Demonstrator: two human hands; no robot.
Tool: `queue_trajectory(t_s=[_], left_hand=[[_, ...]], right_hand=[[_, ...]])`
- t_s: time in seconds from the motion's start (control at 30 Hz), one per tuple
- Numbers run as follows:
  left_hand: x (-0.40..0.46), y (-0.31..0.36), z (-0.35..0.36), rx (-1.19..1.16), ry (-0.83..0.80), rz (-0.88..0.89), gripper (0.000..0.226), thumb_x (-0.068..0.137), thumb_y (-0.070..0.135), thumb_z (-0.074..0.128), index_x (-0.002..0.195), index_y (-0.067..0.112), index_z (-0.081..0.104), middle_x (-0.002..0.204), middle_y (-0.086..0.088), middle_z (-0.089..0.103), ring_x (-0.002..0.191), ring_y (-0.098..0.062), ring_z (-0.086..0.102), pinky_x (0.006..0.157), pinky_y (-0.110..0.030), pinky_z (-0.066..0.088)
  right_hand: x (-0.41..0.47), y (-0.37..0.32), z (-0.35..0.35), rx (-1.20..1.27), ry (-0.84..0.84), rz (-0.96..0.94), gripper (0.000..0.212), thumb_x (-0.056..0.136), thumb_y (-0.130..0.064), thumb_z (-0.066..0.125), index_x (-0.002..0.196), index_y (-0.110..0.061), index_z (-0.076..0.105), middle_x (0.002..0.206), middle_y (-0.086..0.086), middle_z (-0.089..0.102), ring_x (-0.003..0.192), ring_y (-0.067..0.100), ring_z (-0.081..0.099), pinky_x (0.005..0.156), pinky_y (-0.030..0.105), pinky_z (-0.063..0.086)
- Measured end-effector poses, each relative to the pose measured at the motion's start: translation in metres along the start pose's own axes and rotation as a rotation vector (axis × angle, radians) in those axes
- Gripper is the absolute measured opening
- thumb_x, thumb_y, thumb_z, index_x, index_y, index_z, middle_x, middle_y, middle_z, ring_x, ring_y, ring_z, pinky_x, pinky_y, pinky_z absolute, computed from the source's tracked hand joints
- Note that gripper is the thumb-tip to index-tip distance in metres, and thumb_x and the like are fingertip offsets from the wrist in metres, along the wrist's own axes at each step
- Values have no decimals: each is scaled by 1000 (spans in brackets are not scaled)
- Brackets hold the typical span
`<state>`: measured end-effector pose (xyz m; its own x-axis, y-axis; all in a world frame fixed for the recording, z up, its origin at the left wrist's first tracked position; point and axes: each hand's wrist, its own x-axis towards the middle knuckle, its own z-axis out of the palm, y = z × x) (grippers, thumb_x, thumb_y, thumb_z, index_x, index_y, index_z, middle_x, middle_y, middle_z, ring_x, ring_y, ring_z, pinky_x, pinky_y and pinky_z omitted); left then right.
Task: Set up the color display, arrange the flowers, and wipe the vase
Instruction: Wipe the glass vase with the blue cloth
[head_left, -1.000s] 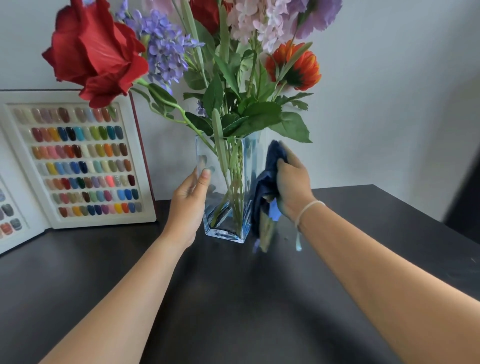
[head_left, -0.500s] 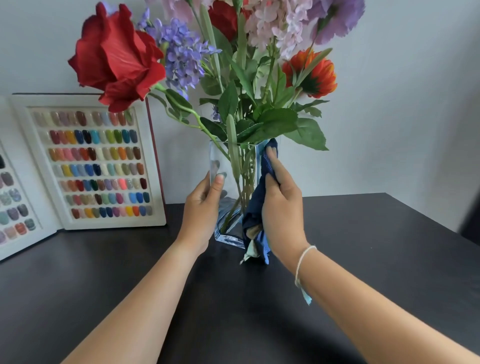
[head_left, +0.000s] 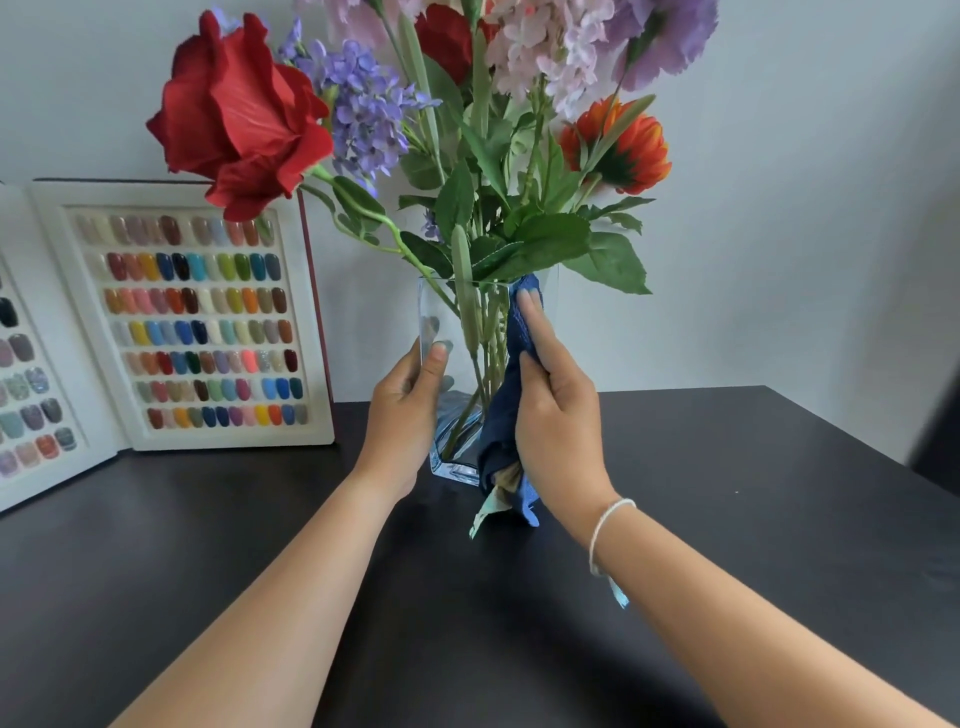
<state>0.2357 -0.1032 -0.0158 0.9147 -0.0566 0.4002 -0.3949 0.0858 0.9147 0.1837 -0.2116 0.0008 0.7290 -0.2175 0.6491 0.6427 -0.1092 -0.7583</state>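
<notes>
A square clear glass vase (head_left: 441, 312) stands on the dark table (head_left: 727, 519) near the wall. It holds a bunch of flowers (head_left: 467, 130): a big red rose, purple and pink blooms, an orange one, green leaves. My left hand (head_left: 405, 410) grips the vase's left side, thumb on the front face. My right hand (head_left: 556, 415) presses a dark blue cloth (head_left: 511, 395) flat against the vase's right front, fingertips up near the rim. The cloth's loose end hangs down to the table.
An open white colour display (head_left: 197, 322) with rows of painted nail samples leans upright against the wall at the left. Its second page (head_left: 31, 384) angles toward me at the far left. A dark object shows at the right edge.
My right hand with the cloth has shifted from the vase's right side onto its front and slid up toward the rim. The left hand keeps its hold on the vase.
</notes>
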Motion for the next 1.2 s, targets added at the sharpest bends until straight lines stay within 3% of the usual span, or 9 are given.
queue_trajectory(t_s=[0.43,0.53,0.63,0.8,0.93,0.97,1.03,1.1,1.2], left_hand=[[0,-3,2,19,8,-6,65,68,64,47,130,42,43,141,4,47,123,-20,50,108,-47,35],[1,-3,2,7,6,-8,69,68,62,48,132,36,43,142,2,46,128,-21,45,110,-47,33],[0,-4,2,-23,31,-2,68,70,58,52,132,31,45,141,1,47,128,-22,46,109,-47,33],[-2,-9,2,-33,71,5,54,84,41,54,135,27,43,143,2,45,129,-18,45,109,-43,35],[-14,-15,5,20,112,113,52,88,28,55,135,36,35,145,1,42,133,-9,37,103,-13,32],[-16,-16,6,39,116,133,52,88,24,56,131,43,33,145,-1,43,133,-10,37,100,-8,31],[-20,-17,5,81,100,157,56,87,21,58,123,53,28,145,-4,42,134,-13,36,101,-11,30],[-20,-17,4,114,76,166,61,85,22,59,124,54,24,145,-4,42,135,-15,37,105,-20,31],[-20,-17,5,124,78,172,64,85,23,59,127,53,21,144,-5,43,134,-14,38,106,-21,31]], right_hand=[[-30,7,-46,-418,-261,322,45,92,-2,37,122,-29,56,119,-20,52,114,-3,45,83,-10,29],[-27,2,-54,-477,-343,411,44,89,0,39,117,-26,61,116,-13,60,110,3,52,86,3,37],[-17,-6,-66,-328,-258,494,41,86,5,41,110,-18,66,110,3,67,102,16,62,95,27,45],[25,-10,-119,-161,178,546,27,81,7,37,74,-1,62,75,11,58,68,22,54,62,27,48],[43,10,-117,-568,214,401,32,77,3,32,101,6,53,80,12,58,83,12,33,74,27,20],[43,17,-108,-610,197,396,34,81,2,33,107,2,54,96,15,67,115,31,33,99,38,28],[39,31,-86,-632,99,412,37,86,0,36,115,-8,58,117,13,65,93,29,61,77,27,43],[32,51,-66,-598,-57,454,44,91,-6,36,129,-21,49,114,7,65,63,1,51,56,16,39],[24,70,-49,-656,-165,413,45,93,-7,36,137,-16,37,126,15,56,63,-8,33,55,5,33]])
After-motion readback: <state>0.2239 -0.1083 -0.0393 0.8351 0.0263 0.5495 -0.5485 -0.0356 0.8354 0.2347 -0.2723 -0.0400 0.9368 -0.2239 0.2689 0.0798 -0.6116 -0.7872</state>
